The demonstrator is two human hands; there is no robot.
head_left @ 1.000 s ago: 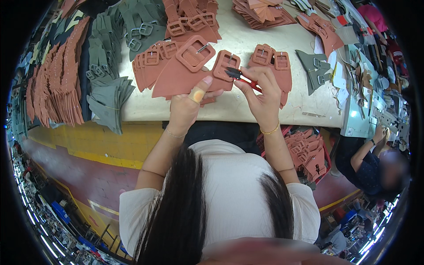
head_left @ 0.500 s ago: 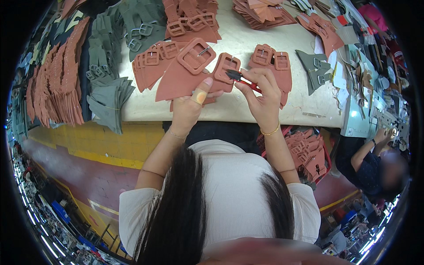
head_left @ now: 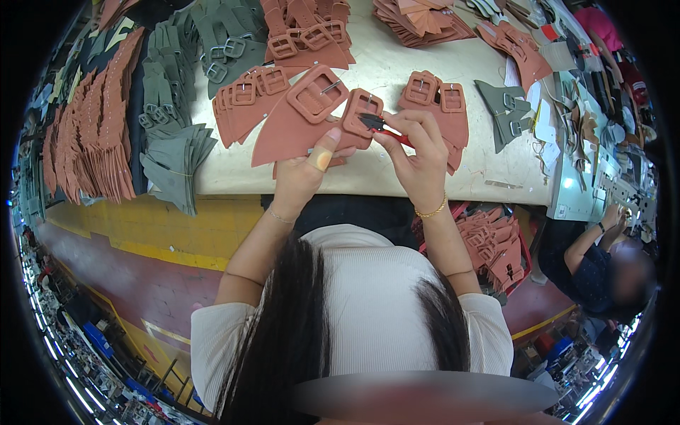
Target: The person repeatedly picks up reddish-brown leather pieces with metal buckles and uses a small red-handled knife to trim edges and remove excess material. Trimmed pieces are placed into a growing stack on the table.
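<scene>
My left hand [head_left: 303, 170] grips the lower edge of a terracotta leather piece [head_left: 282, 137], its thumb on top. Two square covered buckles, a larger one [head_left: 317, 93] and a smaller one [head_left: 362, 113], sit on the held leather. My right hand [head_left: 419, 152] is closed round small thread snips [head_left: 374, 122] with red handles and dark blades. Those blades lie over the opening of the smaller buckle; whether they touch a thread is too small to tell. A yellowish band wraps my left thumb.
Buckled terracotta pieces [head_left: 230, 113] lie to the left, with another pair [head_left: 453, 124] to the right. Green straps [head_left: 170, 159] and stacked terracotta parts [head_left: 95, 134] hang over the table's left front edge. A red crate [head_left: 525, 258] stands below. A co-worker [head_left: 595, 262] sits at far right.
The snips and my right hand have shifted slightly left, with the blades farther over the smaller buckle. The held leather has tilted a little.
</scene>
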